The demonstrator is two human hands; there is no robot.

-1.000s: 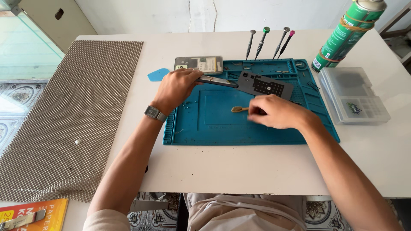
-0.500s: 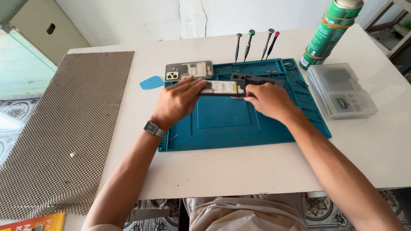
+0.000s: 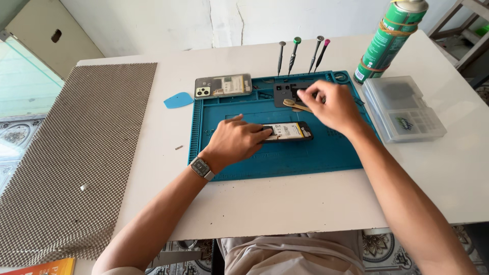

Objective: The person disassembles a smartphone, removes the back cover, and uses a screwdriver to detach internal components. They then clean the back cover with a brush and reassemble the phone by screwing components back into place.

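An opened phone (image 3: 288,131) with its insides showing lies flat in the middle of the blue work mat (image 3: 265,158). My left hand (image 3: 235,141) rests on the mat and grips the phone's left end. My right hand (image 3: 330,104) hovers over the mat's far right part, its fingers curled on the handle of a small tan brush (image 3: 291,104). The brush head lies on a dark rectangular part (image 3: 283,91) at the back of the mat. A watch is on my left wrist.
A phone back cover (image 3: 223,85) and a blue pick (image 3: 178,100) lie at the mat's far left. Several screwdrivers (image 3: 300,53) stand behind the mat. At the right are a green spray can (image 3: 389,40) and a clear plastic box (image 3: 402,109). A woven mat (image 3: 76,153) covers the table's left.
My left hand has brought the opened phone from the back of the mat down to its middle. My right hand has moved with the brush to the back right, over the dark part.
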